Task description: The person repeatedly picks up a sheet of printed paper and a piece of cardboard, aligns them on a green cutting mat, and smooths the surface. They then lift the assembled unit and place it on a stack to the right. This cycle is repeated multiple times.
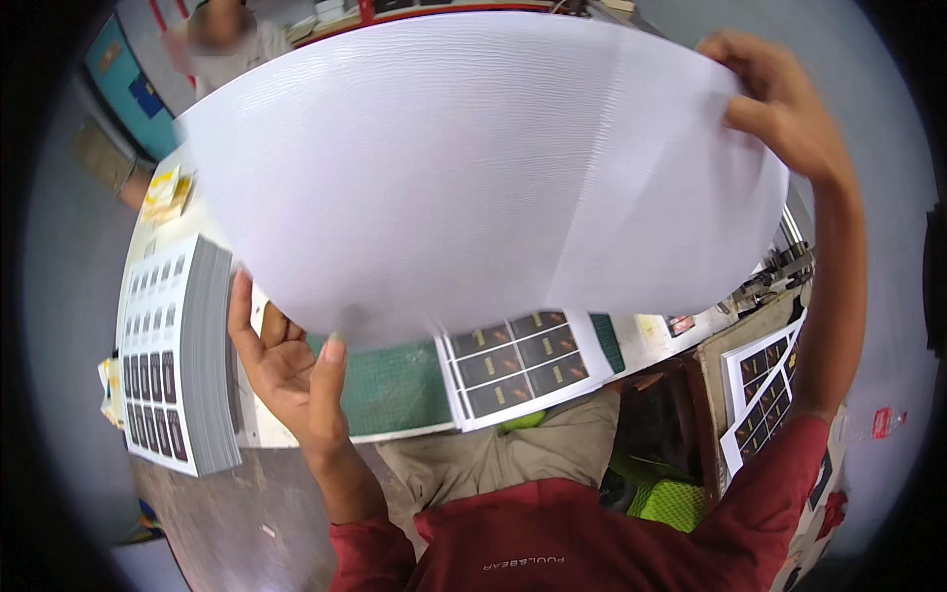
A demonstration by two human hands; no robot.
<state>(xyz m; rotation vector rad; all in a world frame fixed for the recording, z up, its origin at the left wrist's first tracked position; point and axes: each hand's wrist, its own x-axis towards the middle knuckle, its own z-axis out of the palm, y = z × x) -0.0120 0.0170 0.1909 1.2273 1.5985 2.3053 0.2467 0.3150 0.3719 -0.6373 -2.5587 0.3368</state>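
Observation:
A thick stack of large white sheets (pixel 473 168) is lifted in front of me and fills most of the view, its blank underside facing me. My left hand (pixel 286 365) supports its lower edge from beneath, palm up and thumb on the edge. My right hand (pixel 779 109) grips the upper right corner, arm raised. Under the lifted stack a printed sheet with dark rectangular labels (pixel 518 365) lies on a green cutting mat (pixel 395 385).
A tall pile of printed label sheets (pixel 178 355) sits at the table's left end. More printed sheets (pixel 764 385) rest on a brown board at my right. Another person (pixel 222 39) stands at the far left. Grey floor lies below the table edge.

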